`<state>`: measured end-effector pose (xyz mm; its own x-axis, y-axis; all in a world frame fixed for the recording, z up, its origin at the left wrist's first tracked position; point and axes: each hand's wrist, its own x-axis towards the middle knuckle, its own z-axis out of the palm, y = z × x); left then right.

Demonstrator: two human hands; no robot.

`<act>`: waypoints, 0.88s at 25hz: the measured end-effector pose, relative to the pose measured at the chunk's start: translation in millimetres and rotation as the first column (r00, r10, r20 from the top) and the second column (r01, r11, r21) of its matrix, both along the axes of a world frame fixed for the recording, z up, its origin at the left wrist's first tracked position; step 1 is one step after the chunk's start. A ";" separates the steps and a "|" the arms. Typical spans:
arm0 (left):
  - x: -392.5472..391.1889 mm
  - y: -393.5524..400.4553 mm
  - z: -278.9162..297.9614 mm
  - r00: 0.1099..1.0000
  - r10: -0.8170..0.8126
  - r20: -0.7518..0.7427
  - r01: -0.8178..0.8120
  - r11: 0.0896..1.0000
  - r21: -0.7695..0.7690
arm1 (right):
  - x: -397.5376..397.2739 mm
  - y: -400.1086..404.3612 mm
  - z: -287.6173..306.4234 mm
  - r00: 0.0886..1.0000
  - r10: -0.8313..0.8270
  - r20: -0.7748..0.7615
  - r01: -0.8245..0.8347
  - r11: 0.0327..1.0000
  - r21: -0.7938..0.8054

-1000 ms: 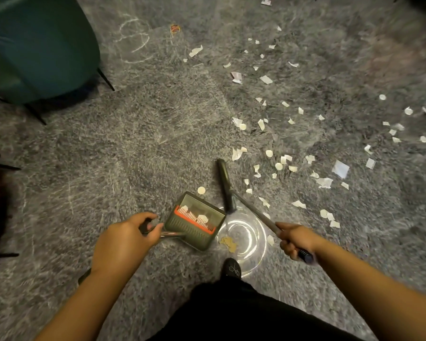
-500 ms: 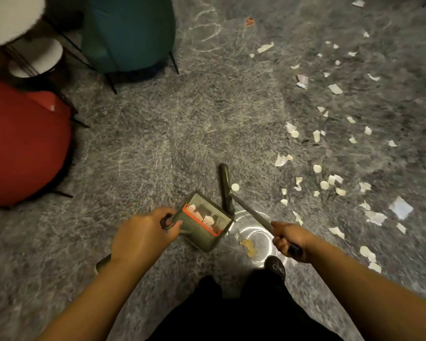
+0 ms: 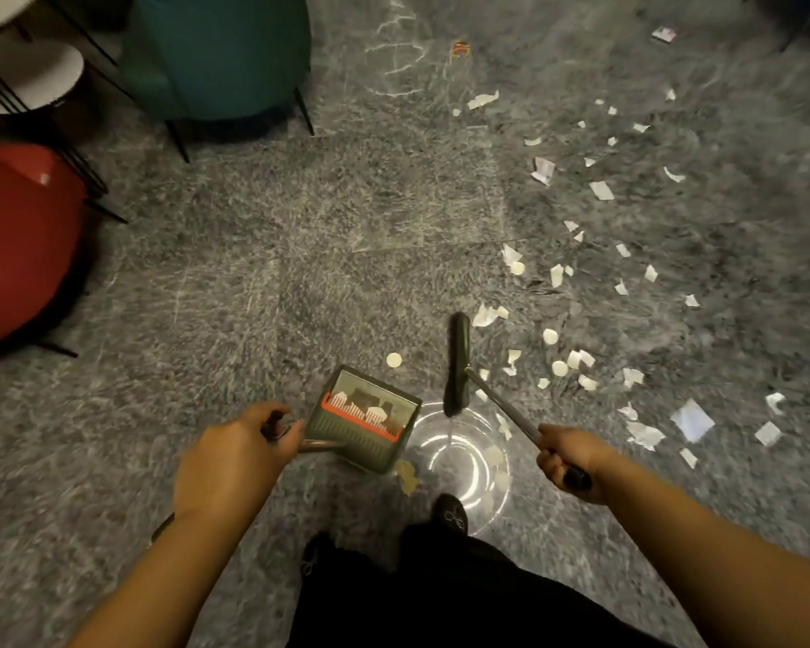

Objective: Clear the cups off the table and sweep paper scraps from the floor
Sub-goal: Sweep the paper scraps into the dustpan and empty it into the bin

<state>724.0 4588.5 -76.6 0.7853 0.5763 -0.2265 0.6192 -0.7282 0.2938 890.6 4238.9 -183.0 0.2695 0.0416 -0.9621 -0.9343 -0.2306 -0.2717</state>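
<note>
My left hand grips the metal handle of a green dustpan with an orange comb edge; the pan stands on the grey floor in front of my feet. My right hand grips the handle of a dark broom, whose head rests on the floor just right of the pan. White paper scraps lie scattered over the floor to the right and beyond the broom. One round scrap lies between pan and broom. No cups are in view.
A teal chair stands at the top left and a red chair at the left edge, both on thin black legs. A white round table base shows at the far top left. My shoe is below a bright floor reflection.
The view has swung left and the chairs have come into sight. The broom head has shifted slightly right, away from the dustpan. Both hands keep their grips.
</note>
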 end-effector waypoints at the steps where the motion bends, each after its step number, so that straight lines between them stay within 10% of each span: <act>1: 2.0 -5.1 -1.0 1.000 0.018 -0.005 -0.018 1.000 -0.017 | -1.7 -15.6 1.3 1.000 0.015 0.016 -0.015 1.000 -0.024; 13: -42.6 -12.0 19.7 0.994 -0.014 0.112 0.016 1.000 -0.020 | -70.3 -32.8 46.0 0.997 -0.026 0.069 0.022 0.998 0.051; 22: -151.4 35.8 38.5 0.990 -0.019 0.142 0.008 0.997 0.079 | -183.6 29.7 37.7 0.986 -0.020 -0.167 0.054 0.978 0.202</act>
<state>572.6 4624.2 -38.1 0.8141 0.5769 -0.0667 0.5650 -0.7603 0.3205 707.0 4268.6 -145.3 0.1144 0.2357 -0.9651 -0.9769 -0.1500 -0.1524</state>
